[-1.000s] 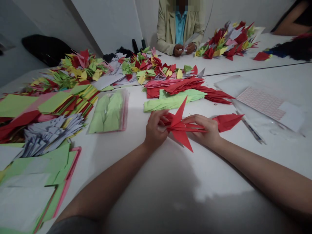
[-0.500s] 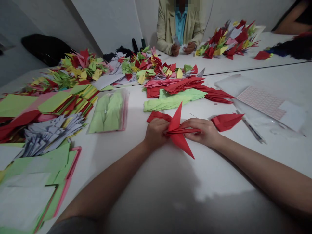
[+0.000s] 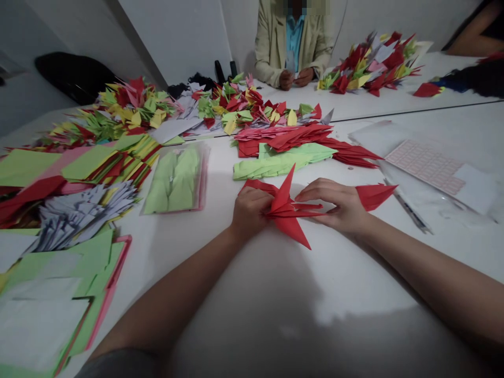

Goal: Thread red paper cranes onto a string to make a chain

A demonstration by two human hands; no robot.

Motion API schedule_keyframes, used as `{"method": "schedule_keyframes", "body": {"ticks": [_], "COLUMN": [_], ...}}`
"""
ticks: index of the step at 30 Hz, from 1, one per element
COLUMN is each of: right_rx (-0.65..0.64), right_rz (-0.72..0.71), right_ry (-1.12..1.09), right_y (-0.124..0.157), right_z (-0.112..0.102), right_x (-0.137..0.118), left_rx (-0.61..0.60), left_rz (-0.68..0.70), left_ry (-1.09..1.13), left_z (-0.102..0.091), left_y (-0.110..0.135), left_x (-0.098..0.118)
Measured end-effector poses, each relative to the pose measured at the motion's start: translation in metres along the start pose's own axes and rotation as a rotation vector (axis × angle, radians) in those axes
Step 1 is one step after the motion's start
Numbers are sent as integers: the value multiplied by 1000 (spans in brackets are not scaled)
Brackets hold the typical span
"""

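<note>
A red folded paper piece (image 3: 289, 212) with pointed wings lies on the white table (image 3: 283, 304) between my hands. My left hand (image 3: 249, 210) is closed on its left end. My right hand (image 3: 340, 205) pinches and presses its right side, fingers curled over the paper. A second red folded piece (image 3: 374, 194) lies just right of my right hand, partly hidden by it.
Stacks of red (image 3: 307, 139) and green (image 3: 279, 163) folded paper lie beyond my hands. Coloured sheets and grey folded pieces (image 3: 79, 207) fill the left side. A bag of green paper (image 3: 175, 181), a pink grid sheet (image 3: 423, 165) and a pen (image 3: 409, 212) are near. A person (image 3: 295, 42) sits opposite.
My hands have kept folding the red piece; its wings have shifted and my right hand has moved slightly up and right, covering part of the second red piece.
</note>
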State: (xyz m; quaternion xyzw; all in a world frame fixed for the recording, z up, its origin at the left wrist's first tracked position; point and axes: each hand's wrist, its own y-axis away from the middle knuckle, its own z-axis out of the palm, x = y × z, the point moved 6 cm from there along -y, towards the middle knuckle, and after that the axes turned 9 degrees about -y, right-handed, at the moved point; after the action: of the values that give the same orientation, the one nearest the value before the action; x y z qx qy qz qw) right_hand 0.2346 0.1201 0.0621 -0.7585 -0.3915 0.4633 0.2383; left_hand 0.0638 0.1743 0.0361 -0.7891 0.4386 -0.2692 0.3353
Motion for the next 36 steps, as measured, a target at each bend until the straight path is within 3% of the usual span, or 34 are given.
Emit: {"method": "schedule_keyframes", "body": {"ticks": [4, 14, 28, 31, 36], "right_rx": [46, -4, -65, 36, 319], "right_rz": [-70, -49, -22, 103, 540], "right_ry": [46, 110, 150, 46, -159], "right_y": [-2, 4, 2, 3, 14], "right_z": [-1, 6, 11, 6, -6], "right_x": [-7, -2, -1, 6, 34], "left_rx": [26, 42, -71, -113, -124], "left_rz": [30, 133, 19, -15, -209], "left_ry": [-86, -174, 1, 20, 212], "left_z": [-1, -3, 9, 12, 10], "left_y": [0, 0, 4, 4, -1], "left_x": [2, 13, 1, 1, -3]}}
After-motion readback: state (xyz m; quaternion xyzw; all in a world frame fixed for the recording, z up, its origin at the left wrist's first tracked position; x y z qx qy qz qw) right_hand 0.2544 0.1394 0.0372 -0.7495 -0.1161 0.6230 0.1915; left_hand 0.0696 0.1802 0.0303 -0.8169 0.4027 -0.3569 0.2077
